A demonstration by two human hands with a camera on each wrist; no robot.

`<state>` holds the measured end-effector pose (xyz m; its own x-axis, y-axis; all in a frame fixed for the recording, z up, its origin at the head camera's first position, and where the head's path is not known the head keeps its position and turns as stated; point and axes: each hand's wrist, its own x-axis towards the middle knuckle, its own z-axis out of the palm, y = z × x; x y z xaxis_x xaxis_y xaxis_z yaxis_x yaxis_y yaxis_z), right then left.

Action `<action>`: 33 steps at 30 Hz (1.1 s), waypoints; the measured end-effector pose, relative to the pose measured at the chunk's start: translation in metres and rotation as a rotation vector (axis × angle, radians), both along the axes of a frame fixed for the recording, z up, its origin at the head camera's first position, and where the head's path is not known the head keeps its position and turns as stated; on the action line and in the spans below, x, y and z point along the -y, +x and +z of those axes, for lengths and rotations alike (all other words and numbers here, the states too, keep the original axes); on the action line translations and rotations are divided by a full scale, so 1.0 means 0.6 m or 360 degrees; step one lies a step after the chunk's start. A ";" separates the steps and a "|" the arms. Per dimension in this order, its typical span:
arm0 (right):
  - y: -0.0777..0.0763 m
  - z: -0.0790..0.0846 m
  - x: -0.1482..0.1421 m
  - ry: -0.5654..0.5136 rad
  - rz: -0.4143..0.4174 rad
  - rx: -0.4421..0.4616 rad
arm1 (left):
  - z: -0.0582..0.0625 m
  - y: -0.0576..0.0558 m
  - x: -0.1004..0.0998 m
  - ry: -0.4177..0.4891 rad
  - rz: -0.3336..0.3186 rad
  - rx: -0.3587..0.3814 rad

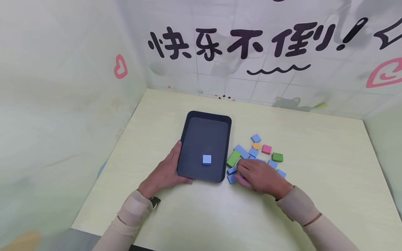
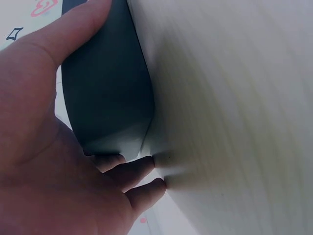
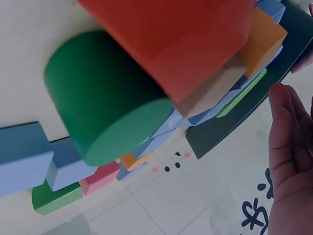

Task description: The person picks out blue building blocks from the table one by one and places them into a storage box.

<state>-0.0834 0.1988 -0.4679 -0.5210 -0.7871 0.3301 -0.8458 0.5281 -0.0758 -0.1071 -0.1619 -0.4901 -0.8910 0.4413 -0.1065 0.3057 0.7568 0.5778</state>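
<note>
My left hand (image 1: 166, 172) grips the near left corner of a dark rectangular tray (image 1: 188, 120). Its thumb lies along the near edge, the other fingers along the left side; the left wrist view shows them round the tray's wall (image 2: 107, 83). One light blue block (image 1: 206, 159) sits in the tray. To the right, my right hand (image 1: 260, 176) reaches down over a cluster of blocks, thumb and fingers bent slightly apart, and no block shows between them. Close to it in the right wrist view are a red block (image 3: 190, 44), a green cylinder (image 3: 107, 98) and an orange block (image 3: 264, 41).
Around the right hand lie several blue blocks (image 1: 242, 151), a light green block (image 1: 233, 158), a pink block (image 1: 266, 149), a dark green block (image 1: 277, 157) and a small orange piece (image 1: 256, 146). Printed walls (image 1: 220, 80) border the pale table (image 1: 329, 174) at the back and sides.
</note>
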 end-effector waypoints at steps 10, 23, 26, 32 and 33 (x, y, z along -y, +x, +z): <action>-0.031 0.015 0.020 0.0067 -0.0208 0.0295 | -0.003 0.000 0.000 0.0008 -0.0003 -0.0023; -0.092 0.034 0.089 0.0229 -0.0078 0.0101 | -0.001 0.001 0.002 0.0015 0.0010 -0.0024; -0.100 0.024 0.108 0.0218 -0.0003 0.0075 | -0.003 0.001 0.003 0.0018 0.0010 -0.0019; -0.103 0.003 0.148 0.0212 0.0056 0.0175 | -0.004 0.001 0.003 0.0014 0.0000 -0.0032; -0.102 0.000 0.155 0.0220 0.0058 0.0188 | -0.003 0.002 0.003 0.0011 0.0001 -0.0032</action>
